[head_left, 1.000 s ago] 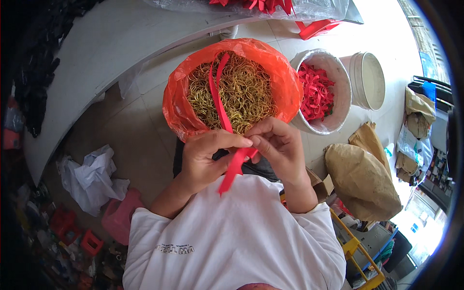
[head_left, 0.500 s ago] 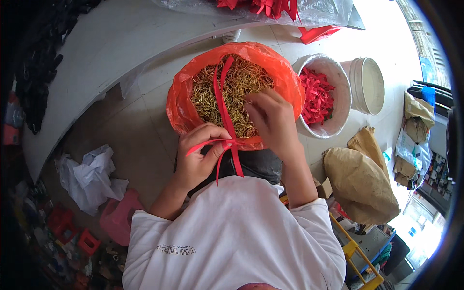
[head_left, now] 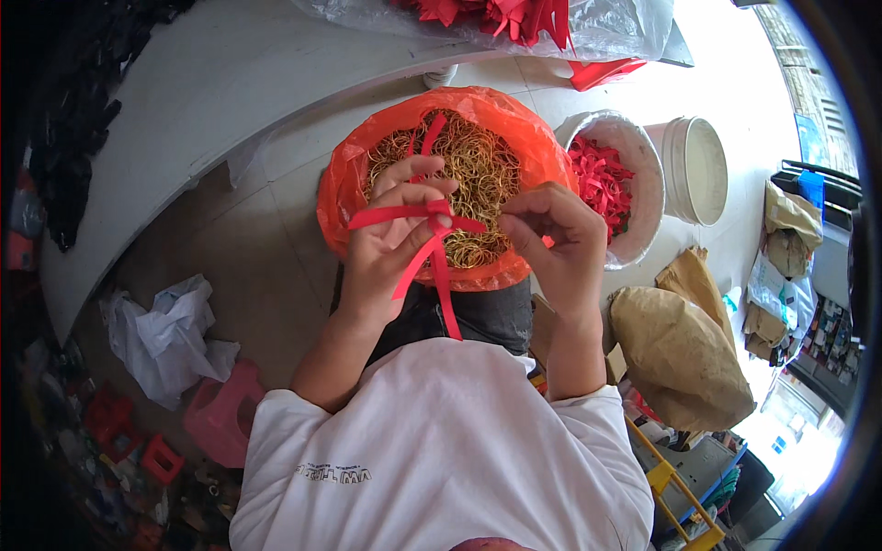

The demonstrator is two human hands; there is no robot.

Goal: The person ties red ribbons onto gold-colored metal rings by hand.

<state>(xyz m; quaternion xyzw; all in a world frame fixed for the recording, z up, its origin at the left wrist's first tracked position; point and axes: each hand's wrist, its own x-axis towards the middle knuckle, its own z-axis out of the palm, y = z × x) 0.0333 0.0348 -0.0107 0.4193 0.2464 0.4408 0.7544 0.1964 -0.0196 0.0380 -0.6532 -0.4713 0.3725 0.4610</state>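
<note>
My left hand [head_left: 377, 262] pinches a red ribbon [head_left: 443, 285] at its knot between thumb and fingers. Short tails stick out to either side of the knot, and longer ones hang toward my lap. Just to the right, my right hand [head_left: 568, 246] is closed in a pinch near the end of one tail. Whatever sits between its fingertips is too small to make out against the gold behind. Both hands are above a heap of thin gold rings [head_left: 482, 170] inside an orange plastic bag [head_left: 367, 129]. Another stretch of red ribbon lies across the rings.
Right of the bag stand a white bucket [head_left: 649, 197] of red ribbon pieces and a pale bucket [head_left: 682, 170]. A grey table [head_left: 220, 73] curves along the far left. Brown sacks [head_left: 680, 354] lie at the right; a pink stool [head_left: 220, 413] and white plastic [head_left: 170, 340] at the left.
My right hand has lifted back from the rings and come nearer the ribbon, fingers pinched. My left hand has raised and turned the knotted ribbon up, over the bag.
</note>
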